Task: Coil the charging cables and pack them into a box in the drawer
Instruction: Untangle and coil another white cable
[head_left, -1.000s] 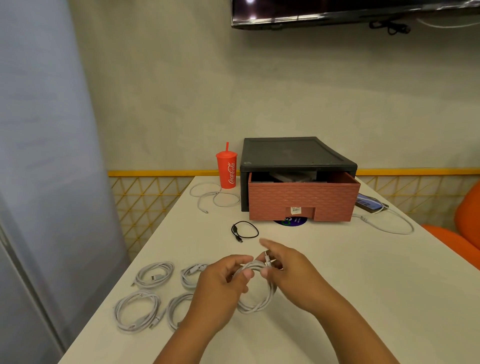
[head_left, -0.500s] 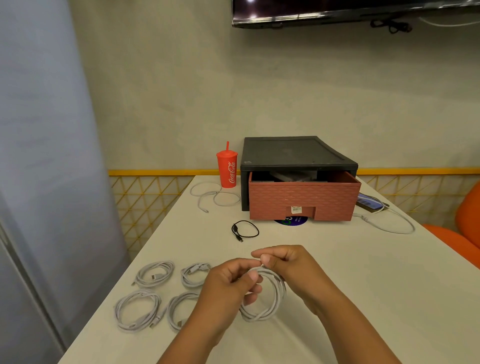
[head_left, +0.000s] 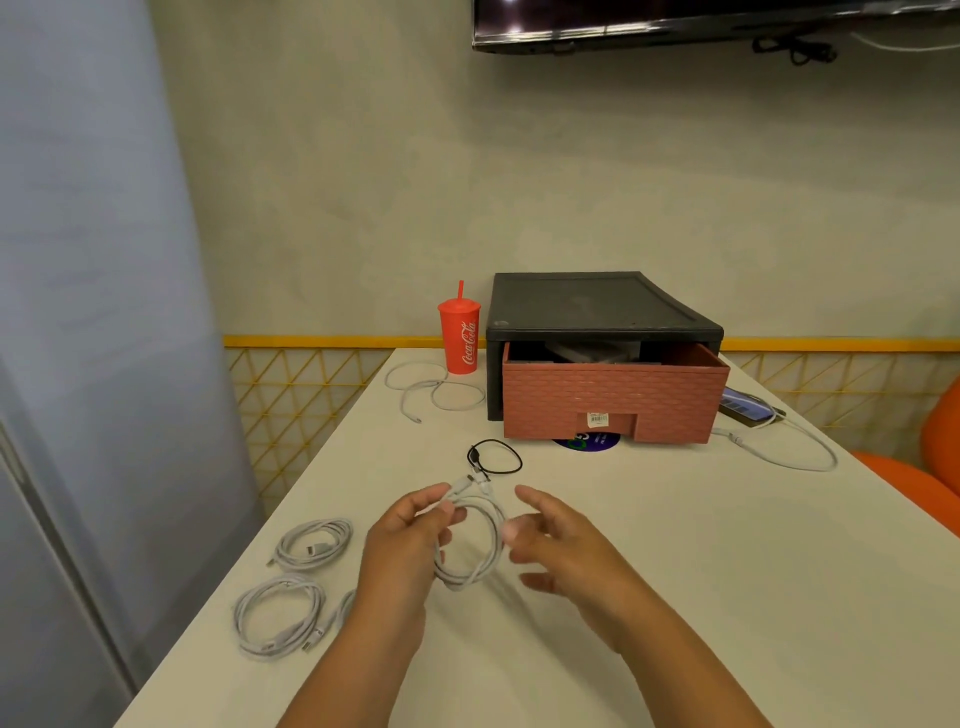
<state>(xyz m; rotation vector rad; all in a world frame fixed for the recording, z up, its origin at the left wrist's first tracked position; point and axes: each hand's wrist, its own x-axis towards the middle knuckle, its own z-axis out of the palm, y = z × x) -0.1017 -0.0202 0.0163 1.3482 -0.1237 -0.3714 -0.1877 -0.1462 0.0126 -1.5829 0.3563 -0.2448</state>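
Note:
My left hand (head_left: 410, 540) pinches a coiled white cable (head_left: 480, 545) near its plugs and holds it just above the table. To the right of the coil, my right hand (head_left: 561, 551) has its fingers spread and grips nothing. Two coiled white cables (head_left: 311, 545) (head_left: 278, 618) lie at the near left; further coils are partly hidden behind my left forearm. A small black cable (head_left: 493, 457) lies in front of the drawer. The reddish drawer (head_left: 613, 400) stands pulled out of its black case (head_left: 597, 306), with dark contents dimly visible inside.
A red cup with a straw (head_left: 460, 338) stands left of the case, with an uncoiled white cable (head_left: 431, 389) beside it. A phone (head_left: 748, 408) with a white cable (head_left: 789, 452) lies to the right of the drawer. An orange chair (head_left: 924, 483) sits past the table's right edge.
My right hand has let go of the coil and opened, moving slightly right. The left hand keeps the coil, its plug ends now sticking up.

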